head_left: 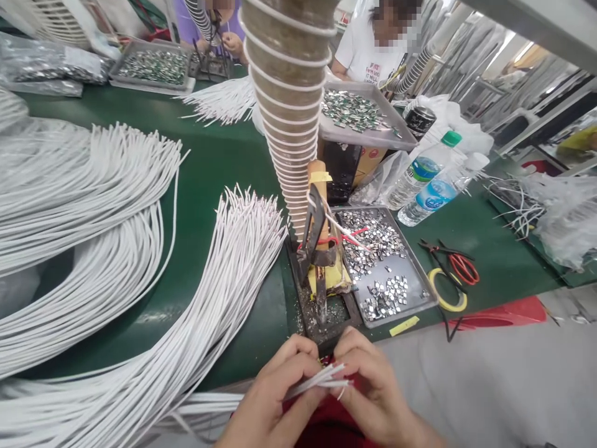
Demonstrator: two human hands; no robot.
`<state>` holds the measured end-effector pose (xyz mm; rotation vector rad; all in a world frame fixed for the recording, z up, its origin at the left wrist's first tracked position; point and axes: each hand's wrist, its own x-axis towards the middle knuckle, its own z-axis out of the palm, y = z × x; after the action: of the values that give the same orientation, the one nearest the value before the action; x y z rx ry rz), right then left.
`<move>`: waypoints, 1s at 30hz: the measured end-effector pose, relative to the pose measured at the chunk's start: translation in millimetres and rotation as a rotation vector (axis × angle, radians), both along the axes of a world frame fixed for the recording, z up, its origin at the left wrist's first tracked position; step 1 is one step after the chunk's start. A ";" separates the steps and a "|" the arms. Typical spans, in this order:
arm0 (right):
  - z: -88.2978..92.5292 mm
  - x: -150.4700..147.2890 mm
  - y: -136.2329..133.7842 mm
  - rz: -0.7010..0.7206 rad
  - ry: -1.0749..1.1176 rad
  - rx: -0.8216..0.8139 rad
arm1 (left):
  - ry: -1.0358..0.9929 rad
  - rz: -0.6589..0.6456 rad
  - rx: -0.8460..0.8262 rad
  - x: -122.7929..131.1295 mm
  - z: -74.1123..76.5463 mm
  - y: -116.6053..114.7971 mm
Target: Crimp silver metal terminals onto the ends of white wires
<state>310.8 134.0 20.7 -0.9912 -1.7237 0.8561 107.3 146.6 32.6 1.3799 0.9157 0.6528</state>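
My left hand (273,398) and my right hand (373,389) meet at the bottom centre, just below the table's front edge. Both pinch a small bunch of white cables (321,378) whose stripped ends point right. Directly beyond my hands stands a dark soldering jig (319,267) with a clamp, red and white wires and a yellow-taped post. A grey tray (420,280) of small metal connectors lies to its right.
Large fans of white cables (196,317) cover the green table (219,162) at left. A ribbed extraction hose (291,112) hangs over the jig. Water bottles (422,171), red-handled scissors (459,264) and a yellow tape ring (448,298) lie right. Two people work at trays across the table.
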 end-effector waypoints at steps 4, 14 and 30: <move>3.7 32.3 13.6 -0.134 -0.226 0.025 | 0.023 0.028 -0.050 0.2 -0.9 -2.6; -21.8 91.1 55.3 -0.465 -0.637 -0.008 | -0.017 0.142 -0.105 5.5 -5.1 1.3; -1.3 15.8 8.1 -0.175 -0.202 0.061 | -0.043 0.268 -0.086 13.6 17.5 20.0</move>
<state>326.6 142.1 19.4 -1.2006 -1.7888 0.6045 120.9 166.6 50.1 1.1732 1.0921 0.8323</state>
